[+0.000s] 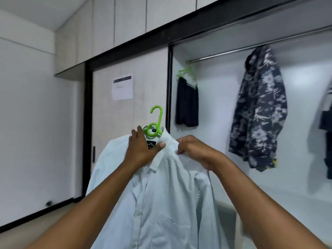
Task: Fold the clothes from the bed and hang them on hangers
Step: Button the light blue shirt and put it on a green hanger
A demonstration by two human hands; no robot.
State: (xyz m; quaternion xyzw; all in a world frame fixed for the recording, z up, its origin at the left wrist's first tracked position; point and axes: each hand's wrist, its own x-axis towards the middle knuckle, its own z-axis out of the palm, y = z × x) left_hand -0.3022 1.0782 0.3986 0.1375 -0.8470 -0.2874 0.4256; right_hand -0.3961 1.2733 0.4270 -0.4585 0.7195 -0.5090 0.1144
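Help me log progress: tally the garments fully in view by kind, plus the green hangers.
Shirts: 2 (white shirt, floral shirt)
Shorts: 1 (dark shorts)
Green hangers: 2 (held hanger, rail hanger)
Total: 5

A metal rail (233, 51) runs across the top of an open wardrobe, slanting up toward the right. Three lots of clothing hang from it. Near its left end, a green hanger (193, 77) holds dark shorts (186, 105). Well to the right hangs a dark floral shirt (258, 108), its hanger hidden. At the right edge, more dark clothes (327, 123) show only partly. A strip of pale floor (27, 234) shows at lower left.
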